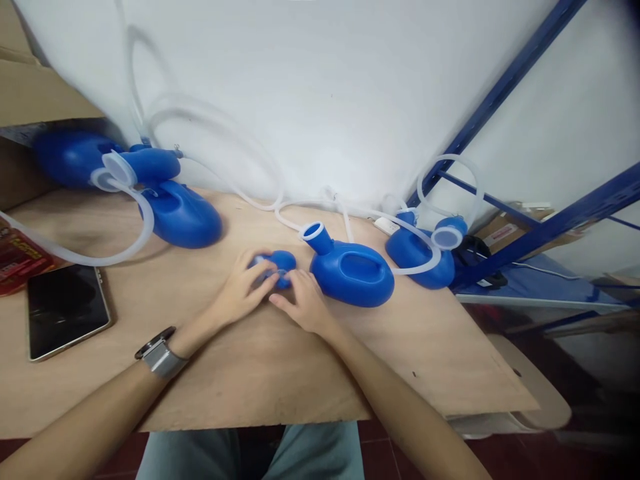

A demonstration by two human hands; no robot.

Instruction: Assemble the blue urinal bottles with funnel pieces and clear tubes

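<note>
Toward bench middle, small blue cap sat beside spouted blue vessel. Left hand fingers clamped over cap; right hand fingertips together against it. Judged step: fiddling with cap fitting; next needs steady two-handed hold.

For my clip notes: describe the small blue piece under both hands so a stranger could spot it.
On the wooden table, look mid-way along, just left of the blue container with the upturned white-rimmed spout. The small blue piece lies there, touched by the left hand and right hand. It is by far the smallest blue item present.
</note>
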